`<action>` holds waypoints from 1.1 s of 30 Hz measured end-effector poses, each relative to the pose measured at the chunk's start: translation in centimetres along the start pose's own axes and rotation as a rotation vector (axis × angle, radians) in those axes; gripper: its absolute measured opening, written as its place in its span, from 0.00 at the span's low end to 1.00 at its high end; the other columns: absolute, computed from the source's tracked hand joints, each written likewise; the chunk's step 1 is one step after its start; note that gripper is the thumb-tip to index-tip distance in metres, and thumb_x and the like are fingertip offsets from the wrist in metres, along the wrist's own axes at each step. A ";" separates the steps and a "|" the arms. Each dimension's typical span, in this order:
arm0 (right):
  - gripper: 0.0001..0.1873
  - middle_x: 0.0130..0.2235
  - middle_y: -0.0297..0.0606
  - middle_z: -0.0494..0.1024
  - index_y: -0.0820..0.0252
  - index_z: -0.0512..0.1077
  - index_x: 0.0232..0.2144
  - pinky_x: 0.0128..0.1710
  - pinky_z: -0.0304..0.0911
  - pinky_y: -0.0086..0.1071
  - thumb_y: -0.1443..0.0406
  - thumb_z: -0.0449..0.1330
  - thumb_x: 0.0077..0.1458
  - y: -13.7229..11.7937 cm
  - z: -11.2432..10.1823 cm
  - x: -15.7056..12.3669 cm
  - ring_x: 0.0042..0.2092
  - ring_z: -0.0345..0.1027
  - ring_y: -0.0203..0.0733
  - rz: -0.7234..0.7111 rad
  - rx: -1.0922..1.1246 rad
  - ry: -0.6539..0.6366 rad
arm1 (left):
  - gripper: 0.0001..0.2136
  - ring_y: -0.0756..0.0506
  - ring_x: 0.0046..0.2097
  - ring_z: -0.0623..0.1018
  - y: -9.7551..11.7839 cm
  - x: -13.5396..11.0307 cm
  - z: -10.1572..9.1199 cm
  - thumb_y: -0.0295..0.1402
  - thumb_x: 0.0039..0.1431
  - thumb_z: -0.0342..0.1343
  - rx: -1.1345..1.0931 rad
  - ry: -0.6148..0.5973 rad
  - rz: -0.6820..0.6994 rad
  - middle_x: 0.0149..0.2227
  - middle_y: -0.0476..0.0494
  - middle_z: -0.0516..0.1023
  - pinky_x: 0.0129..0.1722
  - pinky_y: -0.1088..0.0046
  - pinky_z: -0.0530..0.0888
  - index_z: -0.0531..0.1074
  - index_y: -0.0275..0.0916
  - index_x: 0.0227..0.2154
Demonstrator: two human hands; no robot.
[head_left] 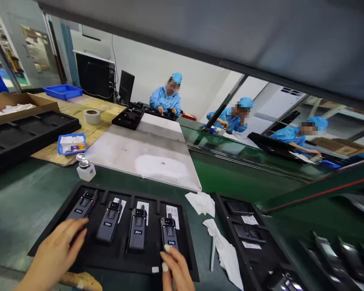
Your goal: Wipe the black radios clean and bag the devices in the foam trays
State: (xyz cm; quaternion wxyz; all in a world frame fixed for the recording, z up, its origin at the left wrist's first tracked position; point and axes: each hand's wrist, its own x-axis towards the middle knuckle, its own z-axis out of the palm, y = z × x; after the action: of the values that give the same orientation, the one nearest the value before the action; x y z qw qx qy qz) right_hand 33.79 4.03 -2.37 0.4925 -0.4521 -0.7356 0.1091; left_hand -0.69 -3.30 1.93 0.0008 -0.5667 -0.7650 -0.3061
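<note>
Against Riton radio (pixel 170 232), right fingers (pixel 177 257), slightly parted

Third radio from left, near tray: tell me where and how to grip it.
Probably pinch the radio across its long sides at mid-body, from above: it lies in the open tray with nothing over it, its body narrow enough to span.

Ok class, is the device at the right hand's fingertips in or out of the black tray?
In: the device lies within the tray, inside its rim.
</note>
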 end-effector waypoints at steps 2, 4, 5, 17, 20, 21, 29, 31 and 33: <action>0.15 0.54 0.46 0.77 0.56 0.79 0.49 0.51 0.75 0.38 0.66 0.54 0.68 -0.6 -0.2 1.7 0.53 0.76 0.48 0.019 -0.034 -0.103 | 0.24 0.35 0.50 0.77 -0.8 1.2 -0.2 0.48 0.68 0.44 0.179 0.040 -0.037 0.48 0.36 0.79 0.52 0.55 0.73 0.74 0.38 0.53; 0.17 0.58 0.48 0.74 0.56 0.75 0.55 0.52 0.75 0.40 0.65 0.53 0.69 -2.3 0.6 3.7 0.56 0.74 0.49 -0.009 -0.028 -0.238 | 0.27 0.32 0.51 0.75 -0.7 2.3 0.0 0.47 0.69 0.41 0.327 0.018 -0.056 0.49 0.32 0.78 0.51 0.53 0.73 0.68 0.32 0.59; 0.19 0.59 0.49 0.73 0.57 0.73 0.58 0.53 0.75 0.40 0.65 0.53 0.68 -3.5 1.5 4.7 0.57 0.73 0.50 -0.031 -0.018 -0.307 | 0.28 0.31 0.51 0.75 -0.5 2.7 0.2 0.46 0.69 0.41 0.387 -0.006 -0.061 0.50 0.31 0.77 0.51 0.53 0.73 0.66 0.30 0.62; 0.48 0.70 0.65 0.54 0.66 0.54 0.71 0.53 0.69 0.60 0.56 0.68 0.57 -14.5 15.4 11.6 0.61 0.64 0.72 0.196 -0.372 -0.974 | 0.32 0.32 0.50 0.74 1.0 5.4 0.7 0.36 0.68 0.48 0.559 -0.329 -0.173 0.44 0.32 0.74 0.39 0.62 0.74 0.52 0.29 0.71; 0.47 0.70 0.66 0.53 0.67 0.52 0.72 0.54 0.68 0.59 0.58 0.66 0.57 -14.6 16.2 12.0 0.61 0.64 0.73 0.218 -0.393 -1.002 | 0.33 0.31 0.51 0.74 1.1 6.0 0.4 0.35 0.66 0.50 0.523 -0.360 -0.191 0.44 0.32 0.73 0.40 0.61 0.74 0.51 0.30 0.71; 0.47 0.70 0.66 0.53 0.67 0.52 0.72 0.54 0.68 0.59 0.60 0.66 0.56 -14.7 16.2 12.1 0.61 0.64 0.74 0.227 -0.395 -1.003 | 0.34 0.31 0.51 0.74 1.1 6.2 0.3 0.35 0.66 0.50 0.499 -0.361 -0.208 0.45 0.31 0.73 0.41 0.60 0.74 0.50 0.31 0.71; 0.49 0.70 0.61 0.54 0.67 0.52 0.72 0.62 0.60 0.60 0.67 0.63 0.50 -11.8 14.6 11.6 0.65 0.59 0.71 0.391 -0.062 -0.759 | 0.37 0.32 0.53 0.75 -0.8 5.7 -1.0 0.46 0.60 0.55 -0.144 -0.251 -0.460 0.52 0.34 0.75 0.51 0.53 0.72 0.54 0.40 0.70; 0.47 0.69 0.56 0.58 0.64 0.55 0.70 0.63 0.60 0.55 0.65 0.63 0.50 -10.2 14.1 11.1 0.66 0.59 0.64 0.479 0.222 -0.645 | 0.39 0.35 0.52 0.76 -0.4 5.3 -1.1 0.50 0.57 0.59 -0.498 -0.210 -0.496 0.50 0.37 0.76 0.52 0.56 0.73 0.56 0.41 0.68; 0.45 0.67 0.52 0.63 0.59 0.56 0.69 0.59 0.67 0.50 0.63 0.64 0.51 -9.0 13.8 10.6 0.61 0.67 0.57 0.588 0.533 -0.559 | 0.41 0.37 0.51 0.77 0.7 5.0 -0.9 0.52 0.54 0.62 -0.783 -0.217 -0.520 0.48 0.38 0.77 0.52 0.58 0.73 0.58 0.39 0.67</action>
State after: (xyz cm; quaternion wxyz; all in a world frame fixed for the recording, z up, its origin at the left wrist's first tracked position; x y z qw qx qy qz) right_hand 16.32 10.98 2.95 0.3228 -0.4523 -0.6273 0.5457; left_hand -2.18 0.72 4.68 -0.3691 -0.3430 -0.7044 -0.5000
